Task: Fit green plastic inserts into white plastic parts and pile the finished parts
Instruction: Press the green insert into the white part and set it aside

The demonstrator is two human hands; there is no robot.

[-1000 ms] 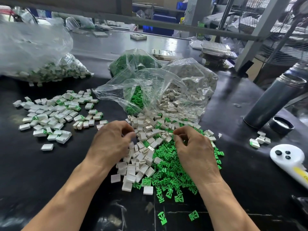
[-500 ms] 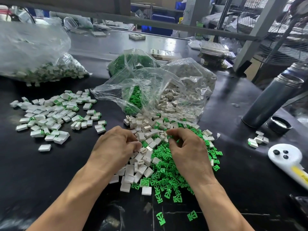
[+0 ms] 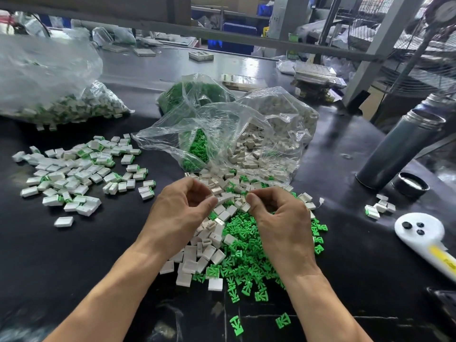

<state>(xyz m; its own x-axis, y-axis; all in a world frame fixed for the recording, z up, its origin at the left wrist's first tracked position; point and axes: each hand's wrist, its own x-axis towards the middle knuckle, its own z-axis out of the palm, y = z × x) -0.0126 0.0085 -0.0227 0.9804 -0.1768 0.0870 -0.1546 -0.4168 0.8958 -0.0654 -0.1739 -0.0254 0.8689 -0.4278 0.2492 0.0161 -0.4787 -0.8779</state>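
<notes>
Loose white plastic parts (image 3: 209,245) and green inserts (image 3: 246,257) lie heaped together on the black table, straight ahead of me. My left hand (image 3: 182,213) hovers over the heap with curled fingers, pinching a white part (image 3: 216,191) between thumb and fingertips. My right hand (image 3: 278,218) is held opposite it, thumb and forefinger pinched on a small green insert that the fingers mostly hide. The two sets of fingertips are a short gap apart. A spread pile of finished white-and-green parts (image 3: 74,174) lies to the left.
Behind the heap, an open clear bag (image 3: 278,124) spills white parts and a second bag (image 3: 195,95) holds green inserts. A bag of finished parts (image 3: 49,95) sits far left. Right: a grey flask (image 3: 399,149), its lid (image 3: 410,185), several loose parts (image 3: 380,208), a white controller (image 3: 419,233).
Both hands have lifted off the heap and drawn toward each other, each now pinching a piece picked from the pile.
</notes>
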